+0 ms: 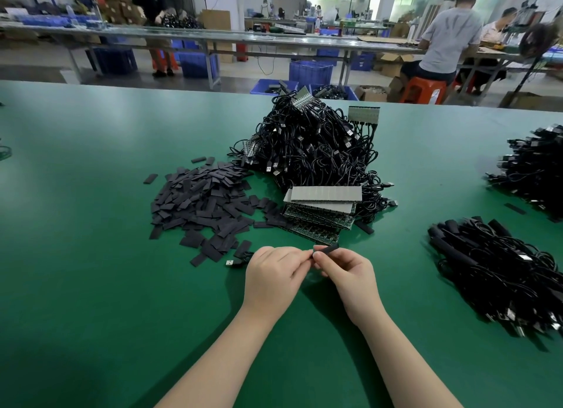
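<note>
My right hand [345, 275] pinches a short black sleeve [329, 249] between thumb and fingers, just above the green table [91, 270]. My left hand [272, 276] meets it from the left, fingers curled at the sleeve's near end. What the left fingers grip is hidden. A black cable with a USB plug [233, 263] trails out to the left of my left hand.
A heap of flat black sleeves [201, 200] lies ahead left. A big tangle of black USB cables [313, 145] with strips of small circuit boards [320, 212] sits ahead. Cable bundles [502, 273] lie right. People work at far benches.
</note>
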Motion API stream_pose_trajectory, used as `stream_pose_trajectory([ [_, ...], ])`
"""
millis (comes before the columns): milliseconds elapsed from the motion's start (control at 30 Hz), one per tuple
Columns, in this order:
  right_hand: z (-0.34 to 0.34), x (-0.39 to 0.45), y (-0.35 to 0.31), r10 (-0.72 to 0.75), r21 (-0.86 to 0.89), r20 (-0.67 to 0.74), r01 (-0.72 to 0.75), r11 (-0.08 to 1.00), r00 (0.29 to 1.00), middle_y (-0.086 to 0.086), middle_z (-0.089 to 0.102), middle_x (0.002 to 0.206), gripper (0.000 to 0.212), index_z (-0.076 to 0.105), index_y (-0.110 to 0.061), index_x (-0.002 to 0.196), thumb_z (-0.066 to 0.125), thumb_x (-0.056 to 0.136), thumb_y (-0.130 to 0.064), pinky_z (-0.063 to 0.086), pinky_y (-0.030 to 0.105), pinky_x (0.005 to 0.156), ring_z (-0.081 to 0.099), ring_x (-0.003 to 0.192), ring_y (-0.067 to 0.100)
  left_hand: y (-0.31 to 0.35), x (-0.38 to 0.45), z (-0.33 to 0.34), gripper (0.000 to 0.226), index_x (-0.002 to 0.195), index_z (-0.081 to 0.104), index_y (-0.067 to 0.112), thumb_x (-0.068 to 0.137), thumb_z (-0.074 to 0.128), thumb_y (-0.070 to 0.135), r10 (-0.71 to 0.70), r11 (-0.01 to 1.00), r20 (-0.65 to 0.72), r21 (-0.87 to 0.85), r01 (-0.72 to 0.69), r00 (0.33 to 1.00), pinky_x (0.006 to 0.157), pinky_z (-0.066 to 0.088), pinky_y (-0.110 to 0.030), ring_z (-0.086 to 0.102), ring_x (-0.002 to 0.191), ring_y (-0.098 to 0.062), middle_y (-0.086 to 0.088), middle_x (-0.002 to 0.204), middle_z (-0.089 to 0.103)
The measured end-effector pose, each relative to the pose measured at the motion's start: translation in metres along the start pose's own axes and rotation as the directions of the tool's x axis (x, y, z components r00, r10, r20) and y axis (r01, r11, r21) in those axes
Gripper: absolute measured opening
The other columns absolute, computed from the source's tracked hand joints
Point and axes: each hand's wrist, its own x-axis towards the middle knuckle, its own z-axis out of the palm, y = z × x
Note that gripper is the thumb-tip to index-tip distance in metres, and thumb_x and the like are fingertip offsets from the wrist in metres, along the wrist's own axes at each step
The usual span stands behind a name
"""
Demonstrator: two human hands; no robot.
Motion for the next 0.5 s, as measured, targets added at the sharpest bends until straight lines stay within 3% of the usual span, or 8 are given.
stream_pose_trajectory([
  [167,0.0039,-0.0014,0.0,-0.005,-0.06,-0.019,0.004,0.998,1.0,0.001,0.076,0.079,0.018,0.078,-0.022,0.09,0.075,0.085,-0.005,0.052,0.016,0.067,0.068,0.072,0.005,-0.0003,0.0005,-0.0021,0.022,0.089,0.079,0.017,0.086,0.061,0.028,-0.03,1.0,-0.008,-0.001,0.03,1.0,0.072,0.045,-0.023,0.067,0.073,-0.01,0.007,0.083,0.074],
  [267,0.0064,-0.0043,0.0042,-0.08,-0.132,-0.086,0.068,0.989,0.993,0.007,0.074,0.088,0.041,0.069,-0.031,0.118,0.078,0.084,-0.01,0.056,0.027,0.077,0.069,0.079,0.014,0.0018,0.0023,-0.0039,0.021,0.089,0.079,0.017,0.085,0.062,0.028,-0.108,0.994,0.027,-0.01,0.108,0.994,0.072,0.047,-0.024,0.067,0.075,-0.007,0.008,0.083,0.075],
  [367,0.0097,-0.0082,0.0072,-0.145,-0.185,-0.118,0.121,0.975,0.982,-0.001,0.075,0.092,0.05,0.063,-0.045,0.123,0.075,0.086,-0.013,0.058,0.033,0.08,0.069,0.081,0.025,0.0021,0.0038,-0.0053,0.014,0.089,0.079,0.018,0.081,0.071,0.025,-0.158,0.987,0.065,-0.004,0.159,0.985,0.069,0.051,-0.027,0.069,0.075,-0.008,0.008,0.082,0.075],
  [500,0.0077,-0.0068,0.0084,-0.144,-0.219,-0.127,0.113,0.969,0.981,-0.01,0.076,0.086,0.041,0.066,-0.032,0.125,0.07,0.091,-0.011,0.053,0.016,0.07,0.07,0.074,0.015,0.0033,0.0033,-0.008,0.016,0.09,0.08,0.016,0.075,0.077,0.022,-0.178,0.984,0.075,-0.013,0.179,0.981,0.068,0.052,-0.027,0.069,0.068,-0.012,0.006,0.077,0.074],
])
